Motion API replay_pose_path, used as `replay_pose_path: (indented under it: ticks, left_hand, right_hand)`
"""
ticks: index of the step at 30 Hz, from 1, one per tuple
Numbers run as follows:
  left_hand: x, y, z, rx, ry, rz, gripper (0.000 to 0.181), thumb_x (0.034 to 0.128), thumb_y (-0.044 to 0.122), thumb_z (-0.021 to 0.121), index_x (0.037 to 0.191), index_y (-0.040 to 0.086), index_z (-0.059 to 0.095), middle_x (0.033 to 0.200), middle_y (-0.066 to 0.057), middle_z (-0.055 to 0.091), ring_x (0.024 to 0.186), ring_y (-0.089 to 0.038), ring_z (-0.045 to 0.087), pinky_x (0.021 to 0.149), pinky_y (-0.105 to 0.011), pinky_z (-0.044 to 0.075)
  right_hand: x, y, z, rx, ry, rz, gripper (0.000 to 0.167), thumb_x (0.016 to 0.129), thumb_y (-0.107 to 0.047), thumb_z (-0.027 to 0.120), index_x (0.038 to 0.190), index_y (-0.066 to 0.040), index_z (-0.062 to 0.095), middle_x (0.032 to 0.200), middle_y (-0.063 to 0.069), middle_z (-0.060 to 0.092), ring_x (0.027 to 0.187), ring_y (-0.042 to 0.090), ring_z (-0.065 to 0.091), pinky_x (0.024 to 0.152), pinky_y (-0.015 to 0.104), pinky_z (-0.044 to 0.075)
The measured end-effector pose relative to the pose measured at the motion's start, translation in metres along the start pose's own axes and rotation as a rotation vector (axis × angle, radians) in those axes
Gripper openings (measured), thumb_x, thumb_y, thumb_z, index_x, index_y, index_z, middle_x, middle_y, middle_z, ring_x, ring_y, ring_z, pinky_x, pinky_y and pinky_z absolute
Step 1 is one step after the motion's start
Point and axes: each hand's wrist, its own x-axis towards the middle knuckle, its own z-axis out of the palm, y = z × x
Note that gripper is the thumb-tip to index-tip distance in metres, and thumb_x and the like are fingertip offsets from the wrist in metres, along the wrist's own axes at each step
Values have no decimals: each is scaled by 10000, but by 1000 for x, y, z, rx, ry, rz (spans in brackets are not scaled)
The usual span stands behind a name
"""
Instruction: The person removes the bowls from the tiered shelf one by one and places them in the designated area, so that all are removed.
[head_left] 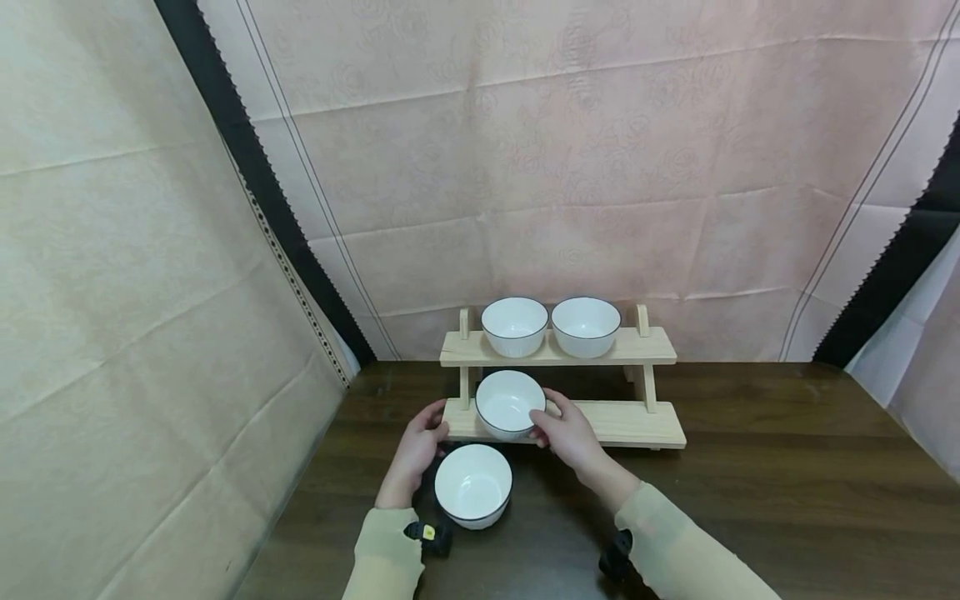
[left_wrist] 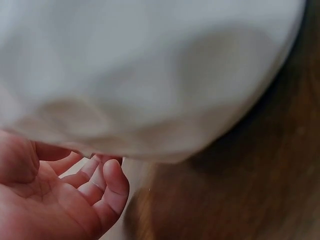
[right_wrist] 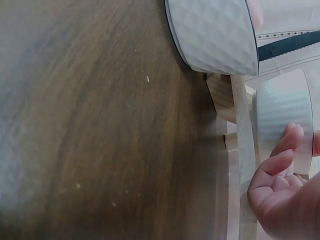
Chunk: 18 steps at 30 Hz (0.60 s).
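Observation:
In the head view a two-tier wooden rack (head_left: 633,425) stands on the table. My right hand (head_left: 573,437) pinches a white, dark-rimmed bowl (head_left: 501,425) at the left of the lower shelf, thumb at its rim and fingers at its outer side. The right wrist view shows this bowl (right_wrist: 282,115) above the shelf board. My left hand (head_left: 418,450) is at the lower shelf's left end, its fingers loosely curved; whether it presses on the wood is unclear. Close before it stands another white bowl (head_left: 474,483), hiding part of that hand (left_wrist: 65,200) in the left wrist view.
Two more white bowls, a left one (head_left: 514,327) and a right one (head_left: 586,327), sit side by side on the upper shelf. A pale cloth (head_left: 562,167) hangs behind the dark wooden table (head_left: 787,467), and another cloth (head_left: 150,333) hangs at the left.

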Motion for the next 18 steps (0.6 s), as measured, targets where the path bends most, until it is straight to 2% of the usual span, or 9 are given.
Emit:
replay_pose_path:
  ticks: [9, 18]
  left_hand:
    - [0, 0, 1, 25, -4, 11, 449, 969, 198, 460, 1411, 228, 394, 1255, -70, 512, 974, -232, 528, 707, -306, 478]
    - [4, -4, 1, 28, -14, 23, 445, 974, 178, 462, 1413, 198, 394, 1233, -108, 508, 954, -238, 524, 673, -312, 477]
  right_hand:
    - [-3, 6, -3, 88, -21, 2, 535, 918, -339, 568, 1404, -270, 356, 847, 98, 661, 715, 220, 603, 679, 295, 478]
    - [-10, 10, -6, 151, -35, 17, 525, 934, -312, 542, 1417, -257, 344, 884, 113, 661, 781, 247, 602, 727, 320, 485]
